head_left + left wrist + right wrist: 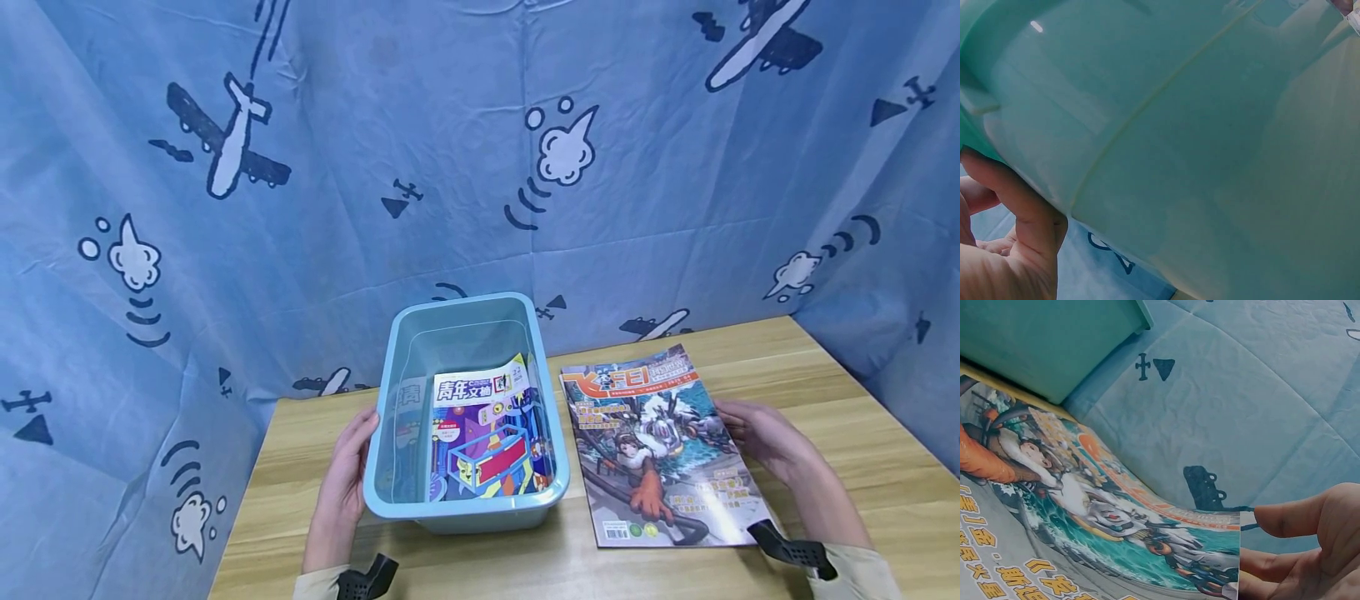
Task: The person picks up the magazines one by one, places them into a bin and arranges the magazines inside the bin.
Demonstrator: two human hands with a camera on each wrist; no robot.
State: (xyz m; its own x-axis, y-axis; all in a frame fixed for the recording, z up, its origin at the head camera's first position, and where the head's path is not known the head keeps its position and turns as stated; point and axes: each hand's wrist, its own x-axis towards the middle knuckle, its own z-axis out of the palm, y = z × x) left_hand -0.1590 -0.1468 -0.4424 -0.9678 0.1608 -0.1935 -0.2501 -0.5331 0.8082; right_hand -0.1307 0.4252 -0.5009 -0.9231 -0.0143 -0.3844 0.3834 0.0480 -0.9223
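Note:
A light blue plastic basin (pixel 467 506) stands on the table, with a colourful magazine (pixel 487 442) lying inside. My left hand (pixel 351 467) is at its left side, fingertips right at the outside of the rim. Close up in the left wrist view, the bent fingers of my left hand (pixel 1019 225) lie against the basin's outer wall (pixel 1166 144). To the right of the basin lies another magazine (pixel 660 450) with an orange title. My right hand (pixel 765 437) is beside its right edge. Thumb and fingers of the right hand (pixel 1310 544) stand apart there, the thumb not over the cover.
The wooden table (pixel 817 383) ends at a blue cloth (pixel 450 208) printed with planes and clouds, hanging behind and at both sides. Black straps with small devices are on both wrists, such as the right wrist strap (pixel 795 552).

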